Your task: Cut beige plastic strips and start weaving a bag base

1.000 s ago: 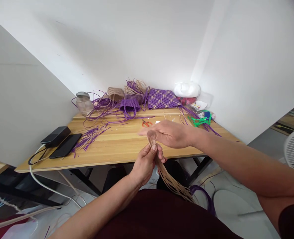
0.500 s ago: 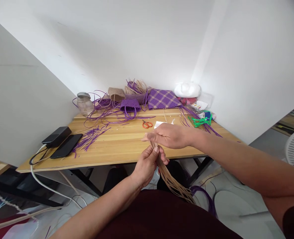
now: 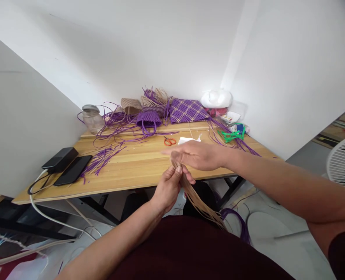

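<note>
My left hand point(image 3: 168, 189) is closed around the top of a bundle of tan weaving strips point(image 3: 201, 206), which hang down over my lap. Just above it, my right hand point(image 3: 195, 154) lies across the bundle's tip, its fingers pinching the strip ends against the palm. Both hands are held in front of the near edge of a wooden table point(image 3: 137, 171).
On the table lie loose purple strips point(image 3: 102, 157), orange scissors point(image 3: 169, 141), a glass jar point(image 3: 92, 118), purple and tan woven baskets point(image 3: 149, 116), a plaid woven mat point(image 3: 186, 111), green cord point(image 3: 232, 135), a phone point(image 3: 73, 170) and a power bank point(image 3: 60, 158) with cable. A white fan point(image 3: 344, 161) stands right.
The view has shifted slightly, so the table sits a bit lower left. My right hand has slid a little along the strip ends; my left hand keeps its grip.
</note>
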`<state>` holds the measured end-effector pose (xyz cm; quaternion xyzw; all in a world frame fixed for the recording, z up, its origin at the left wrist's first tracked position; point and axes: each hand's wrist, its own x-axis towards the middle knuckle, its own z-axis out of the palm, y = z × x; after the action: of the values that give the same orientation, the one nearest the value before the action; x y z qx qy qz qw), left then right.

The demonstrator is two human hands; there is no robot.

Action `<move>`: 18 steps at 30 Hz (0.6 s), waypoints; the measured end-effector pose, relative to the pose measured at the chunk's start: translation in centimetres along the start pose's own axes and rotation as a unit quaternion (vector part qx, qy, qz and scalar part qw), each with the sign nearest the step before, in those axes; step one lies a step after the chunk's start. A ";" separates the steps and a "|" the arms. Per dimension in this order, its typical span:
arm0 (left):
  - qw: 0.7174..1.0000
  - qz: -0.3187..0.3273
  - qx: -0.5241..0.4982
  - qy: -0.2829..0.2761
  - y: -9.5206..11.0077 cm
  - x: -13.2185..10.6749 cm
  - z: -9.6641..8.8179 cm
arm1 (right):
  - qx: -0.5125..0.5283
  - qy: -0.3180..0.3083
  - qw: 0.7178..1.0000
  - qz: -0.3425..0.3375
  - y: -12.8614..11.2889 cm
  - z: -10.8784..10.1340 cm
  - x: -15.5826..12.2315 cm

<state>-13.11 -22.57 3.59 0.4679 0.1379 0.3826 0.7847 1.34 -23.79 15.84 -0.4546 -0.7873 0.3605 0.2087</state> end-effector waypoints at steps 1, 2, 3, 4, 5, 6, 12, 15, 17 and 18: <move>1.000 0.006 0.004 0.001 0.2 0.1 0.0 | 0.042 0.040 0.998 -0.002 0.5 0.1 0.0; 1.000 0.016 0.010 0.000 0.4 0.3 0.0 | 0.091 0.075 0.993 -0.003 1.2 0.3 -0.1; 0.999 0.031 0.017 0.001 0.7 0.5 0.0 | 0.142 0.095 0.985 0.000 1.9 0.6 -0.2; 0.998 0.051 0.025 0.005 1.1 0.7 0.0 | 0.192 0.094 0.977 0.006 2.6 1.1 -0.2; 0.997 0.069 0.036 0.011 1.5 0.9 0.1 | 0.238 0.077 0.968 0.014 3.4 1.7 -0.3; 0.995 0.082 0.047 0.019 1.9 1.2 0.2 | 0.278 0.053 0.959 0.016 4.1 2.4 -0.5; 0.990 0.106 0.071 0.065 4.2 2.6 1.3 | 0.355 0.072 0.932 -0.031 5.7 5.7 -1.4; 0.989 0.121 0.038 0.075 5.4 3.5 1.9 | 0.318 0.110 0.941 0.029 5.5 6.2 -1.8; 0.991 0.102 0.009 0.081 6.6 4.3 2.2 | 0.316 0.104 0.942 0.037 5.5 6.5 -2.3; 0.992 0.092 0.000 0.083 7.3 4.6 2.3 | 0.322 0.091 0.942 0.035 5.7 6.6 -2.6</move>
<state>-12.15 -18.70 11.63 0.4452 0.1586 0.4904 0.7322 1.50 -26.68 7.21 -0.4216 -0.5907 0.5588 0.4014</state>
